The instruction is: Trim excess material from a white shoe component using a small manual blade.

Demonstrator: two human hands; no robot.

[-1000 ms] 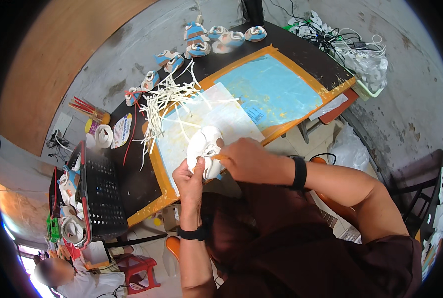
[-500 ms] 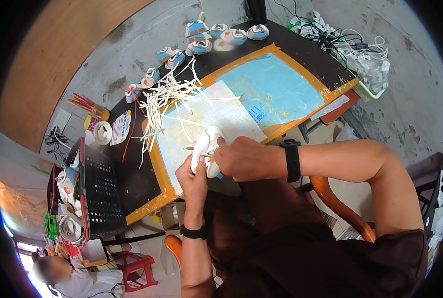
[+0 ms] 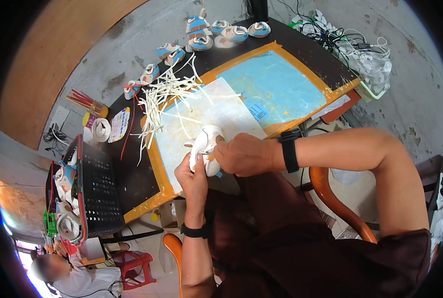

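Note:
A small white shoe [image 3: 210, 134] with a brown patch is held up over the near edge of the work mat. My left hand [image 3: 193, 175] grips it from the near left, thumb along its side. On the right, my right hand [image 3: 246, 155] is curled closed against the shoe's opening, thumb pressing on it. What lies under the right fingers is hidden. Beneath the shoe is a white sheet [image 3: 221, 107], and a heap of cream strips [image 3: 164, 97] lies just beyond to the left.
Several small blue, white and brown shoes [image 3: 199, 43] line the table's far side. A blue mat [image 3: 281, 82] has orange-taped edges. At left stand a black basket of shoe parts [image 3: 100, 188], a tape roll [image 3: 101, 130] and a pot of red sticks [image 3: 98, 108]. Another person [image 3: 77, 278] sits lower left.
Both hands keep their hold on the shoe, with only slight shifts. My right forearm and elbow have risen a little in the picture. The view has moved slightly.

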